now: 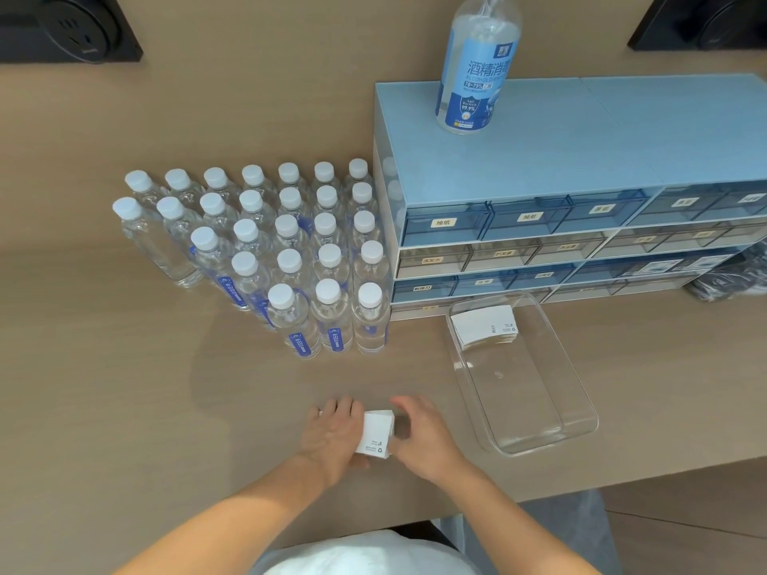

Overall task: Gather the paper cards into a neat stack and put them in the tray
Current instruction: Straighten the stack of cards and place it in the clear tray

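White paper cards (377,432) sit squeezed between the left hand (332,435) and right hand (419,435), both gripping the bundle near the clear tray (581,425), so tapping the edges flush before lifting seems wise.

The small white paper cards (375,431) have tiny dark marks, the clear water bottles (328,292) at eleven o'clock from them have white caps and blue labels, and the plastic drawer box (539,159) at one o'clock is light blue and white on a tan table (124,388).
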